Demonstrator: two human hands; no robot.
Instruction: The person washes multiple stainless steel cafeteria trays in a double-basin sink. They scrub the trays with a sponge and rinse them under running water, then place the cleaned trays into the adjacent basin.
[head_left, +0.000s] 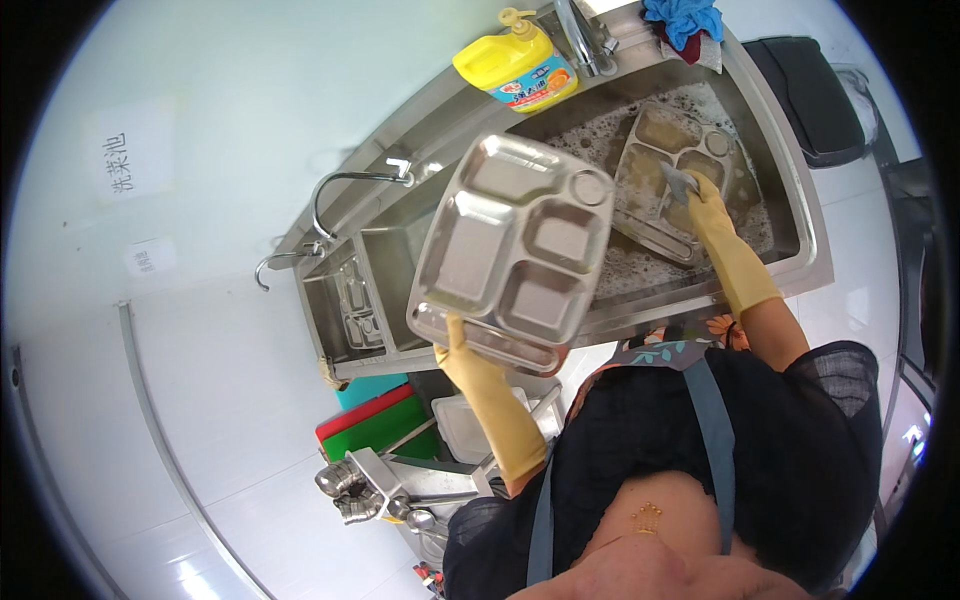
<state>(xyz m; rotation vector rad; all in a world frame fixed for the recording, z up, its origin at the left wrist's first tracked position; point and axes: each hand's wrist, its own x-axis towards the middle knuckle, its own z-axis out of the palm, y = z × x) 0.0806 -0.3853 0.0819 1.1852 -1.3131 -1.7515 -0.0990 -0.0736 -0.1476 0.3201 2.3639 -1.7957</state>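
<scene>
My left hand (459, 352), in a yellow rubber glove, grips the lower edge of a stainless steel compartment tray (517, 206). This tray is held up, tilted, over the divider and front rim of the steel sink (806, 225). In the right basin, my gloved right hand (703, 196) grips a grey scrubbing cloth or pad (677, 182) against a second compartment tray (651, 234). That second tray lies partly under cloudy, foamy water (705, 101). The right fingertips are partly hidden by the pad and the glove.
A yellow detergent jug (517, 64) stands on the back ledge beside a faucet (581, 41). Blue cloths (684, 21) lie at the far corner. Two curved faucets reach over the left basins, where more trays (360, 304) sit. Below are green cutting boards (386, 427) and a metal rack (427, 476).
</scene>
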